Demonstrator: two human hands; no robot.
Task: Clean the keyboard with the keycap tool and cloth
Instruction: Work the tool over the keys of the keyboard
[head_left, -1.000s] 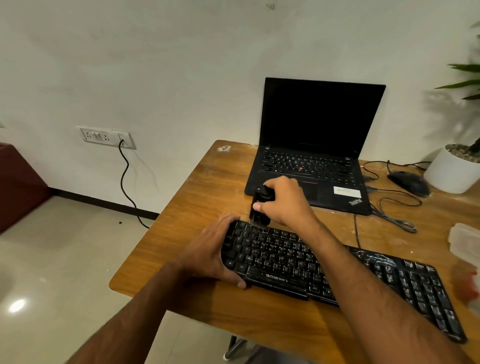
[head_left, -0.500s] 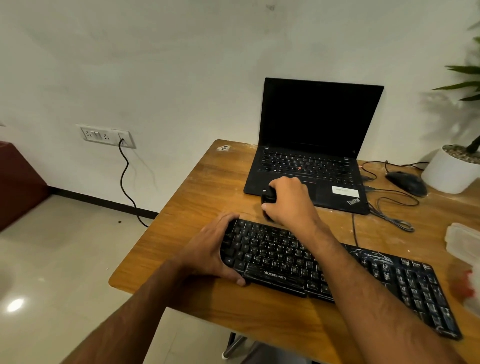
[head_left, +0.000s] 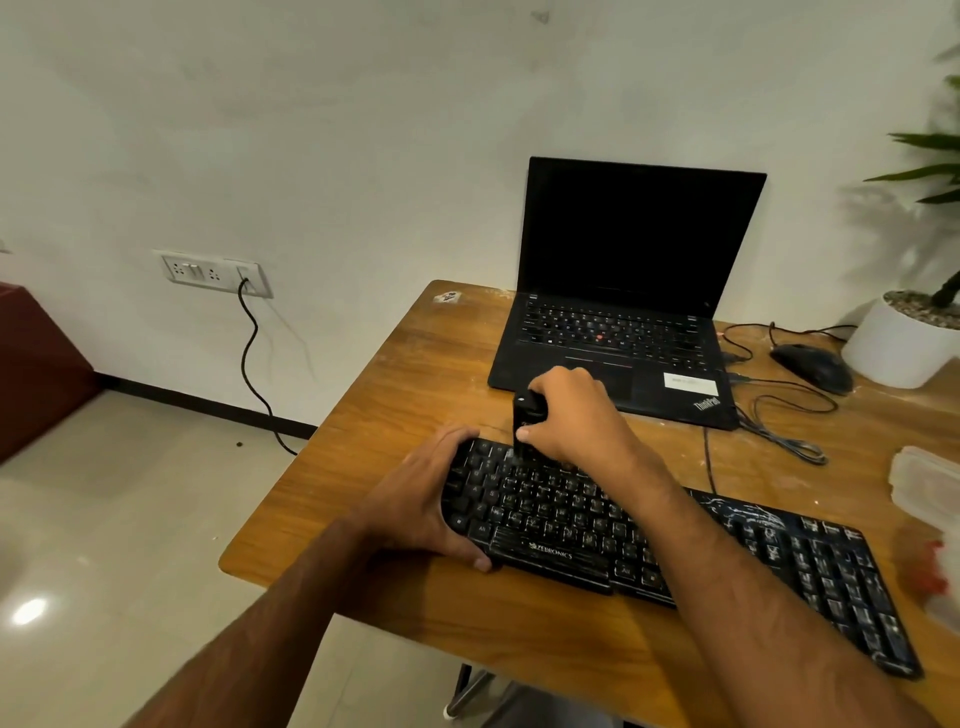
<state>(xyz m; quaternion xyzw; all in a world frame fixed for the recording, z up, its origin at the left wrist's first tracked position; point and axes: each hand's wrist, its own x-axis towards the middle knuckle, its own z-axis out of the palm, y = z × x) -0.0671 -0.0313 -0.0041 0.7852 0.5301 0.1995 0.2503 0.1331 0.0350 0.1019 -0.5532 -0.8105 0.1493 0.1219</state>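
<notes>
A black keyboard (head_left: 675, 540) lies across the front of the wooden desk (head_left: 415, 384). My left hand (head_left: 421, 493) grips its left end, thumb curled under the front edge and fingers over the back corner. My right hand (head_left: 571, 415) holds a small black keycap tool (head_left: 527, 415) upright over the top-left rows of keys. The tool's lower end meets the keys and is blurred. No cloth is visible.
An open black laptop (head_left: 623, 291) with a dark screen stands behind the keyboard. A black mouse (head_left: 813, 366) and its looped cable (head_left: 779, 415) lie to the right, beside a white plant pot (head_left: 898, 348). A clear plastic container (head_left: 930, 483) sits at the right edge.
My right hand moved with the tool off the keyboard's back edge, then came back down onto the top-left keys. My left hand has kept its grip on the keyboard's left end.
</notes>
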